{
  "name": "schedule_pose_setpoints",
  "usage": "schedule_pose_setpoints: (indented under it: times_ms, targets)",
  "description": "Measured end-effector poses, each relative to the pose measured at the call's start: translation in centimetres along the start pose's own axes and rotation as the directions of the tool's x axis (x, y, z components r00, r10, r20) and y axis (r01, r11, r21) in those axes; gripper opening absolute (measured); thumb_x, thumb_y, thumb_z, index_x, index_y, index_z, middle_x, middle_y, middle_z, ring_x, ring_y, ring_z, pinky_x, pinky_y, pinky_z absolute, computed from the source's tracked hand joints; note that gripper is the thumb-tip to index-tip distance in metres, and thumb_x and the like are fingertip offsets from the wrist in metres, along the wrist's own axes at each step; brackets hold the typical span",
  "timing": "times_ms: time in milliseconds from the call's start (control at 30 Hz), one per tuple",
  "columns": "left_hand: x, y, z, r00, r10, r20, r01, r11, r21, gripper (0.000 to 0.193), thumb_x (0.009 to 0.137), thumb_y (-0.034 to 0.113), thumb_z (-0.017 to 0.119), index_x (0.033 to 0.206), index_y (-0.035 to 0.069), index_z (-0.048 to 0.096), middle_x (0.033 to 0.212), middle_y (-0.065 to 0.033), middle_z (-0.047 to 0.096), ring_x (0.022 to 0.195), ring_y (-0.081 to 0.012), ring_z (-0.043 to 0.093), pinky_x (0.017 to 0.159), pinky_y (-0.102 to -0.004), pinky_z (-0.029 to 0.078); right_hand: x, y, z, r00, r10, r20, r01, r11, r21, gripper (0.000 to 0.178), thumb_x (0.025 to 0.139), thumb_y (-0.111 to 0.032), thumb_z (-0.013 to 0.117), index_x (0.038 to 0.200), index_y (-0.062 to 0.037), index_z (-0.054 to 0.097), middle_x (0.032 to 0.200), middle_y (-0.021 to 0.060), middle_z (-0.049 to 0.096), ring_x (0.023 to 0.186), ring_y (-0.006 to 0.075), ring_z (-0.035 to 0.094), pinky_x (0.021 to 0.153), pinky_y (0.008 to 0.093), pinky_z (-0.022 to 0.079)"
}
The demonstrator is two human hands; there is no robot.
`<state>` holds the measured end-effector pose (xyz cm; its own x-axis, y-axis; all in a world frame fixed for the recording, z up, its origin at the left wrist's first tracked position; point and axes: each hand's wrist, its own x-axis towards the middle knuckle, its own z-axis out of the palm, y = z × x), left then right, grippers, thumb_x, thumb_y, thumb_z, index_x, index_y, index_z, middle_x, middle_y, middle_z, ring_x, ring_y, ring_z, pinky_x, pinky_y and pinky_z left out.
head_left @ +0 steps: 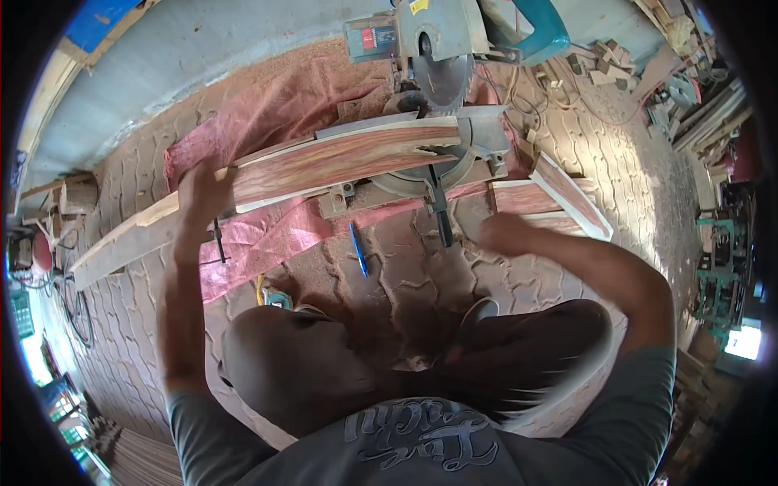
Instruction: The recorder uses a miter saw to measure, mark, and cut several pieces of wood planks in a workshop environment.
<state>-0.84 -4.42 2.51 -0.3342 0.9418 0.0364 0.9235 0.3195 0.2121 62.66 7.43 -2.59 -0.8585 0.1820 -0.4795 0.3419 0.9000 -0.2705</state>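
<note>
Head view: long plank (344,164) across base of saw (444,79), far side. Left hand (204,197) clamped on plank's left part. Right hand (504,236) off plank; cannot tell finger closure. Probably stiff, moderately heavy, splintery at split right end; best held by long edges.

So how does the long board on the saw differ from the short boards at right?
The long board is far longer than the short boards. The long board rests on the saw; the short boards lie overlapped to the saw's right. Both show reddish, streaked grain with pale edges.
</note>
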Motion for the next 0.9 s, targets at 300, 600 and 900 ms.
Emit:
schedule_pose_setpoints:
  times_ms: [300,600,900]
  targets:
    - [4.1,25.2,3.1,0.765,0.495,0.412,-0.587,0.799,0.131,0.091,0.07,0.056,0.084,0.142,0.006,0.06,0.158,-0.0319,0.034,0.151,-0.0483,0.029,0.116,-0.0649,0.034,-9.0,13.0,-31.5,0.372,0.885,-0.28,-0.19,0.368,0.91,0.051,0.098,-0.057,0.066,0.104,-0.0064,0.067,0.087,0.006,0.069,0.068,0.0158,0.065,0.062,0.0309,0.054]
    - [4.0,25.4,7.8,0.81,0.499,0.308,-0.537,0.842,0.05,0.074,0.067,0.05,0.086,0.13,0.014,0.072,0.164,-0.0284,0.028,0.143,-0.0479,0.035,0.103,-0.0789,0.031,3.3,9.9,-42.0,0.887,0.225,-0.403,0.321,0.327,0.889,0.05,0.105,-0.049,0.058,0.121,-0.0027,0.069,0.11,0.0141,0.072,0.095,0.0253,0.07,0.084,0.0428,0.058]
    - [4.4,25.4,7.7,0.822,0.496,0.281,-0.536,0.84,0.085,0.065,0.063,0.048,0.086,0.115,0.01,0.079,0.157,-0.0255,0.038,0.135,-0.0431,0.043,0.102,-0.0686,0.037,2.6,8.2,-40.0,0.677,0.706,-0.206,0.196,0.096,0.976,0.049,0.105,-0.05,0.054,0.101,-0.002,0.065,0.082,0.0165,0.067,0.064,0.0282,0.065,0.057,0.0412,0.057]
